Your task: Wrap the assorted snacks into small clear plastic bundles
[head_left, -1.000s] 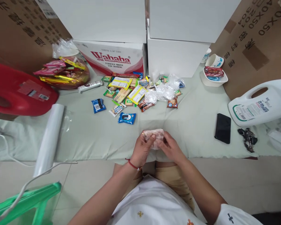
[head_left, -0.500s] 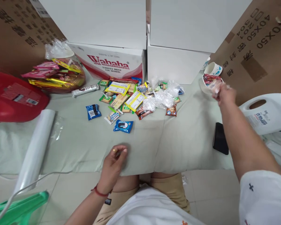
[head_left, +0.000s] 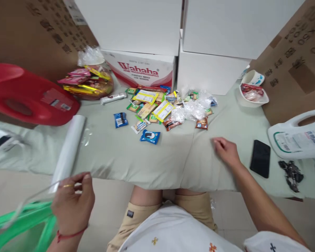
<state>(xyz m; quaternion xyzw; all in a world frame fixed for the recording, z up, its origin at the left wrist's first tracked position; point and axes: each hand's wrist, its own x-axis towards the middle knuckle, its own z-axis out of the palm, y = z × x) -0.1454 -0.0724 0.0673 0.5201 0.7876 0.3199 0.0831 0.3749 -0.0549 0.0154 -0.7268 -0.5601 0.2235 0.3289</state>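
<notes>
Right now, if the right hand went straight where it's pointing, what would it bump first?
Probably the small brown snack packet at the near right of the snack pile. The right hand points forward and left toward it, though its height is hard to judge, so it might pass over.

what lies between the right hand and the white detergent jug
In the head view, a black smartphone lies between the right hand and the white detergent jug, flat on the pale green cloth.

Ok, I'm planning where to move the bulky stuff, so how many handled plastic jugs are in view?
2: a red jug at the far left, and a white detergent jug at the far right, beyond the keys. Others may be hidden.
</notes>
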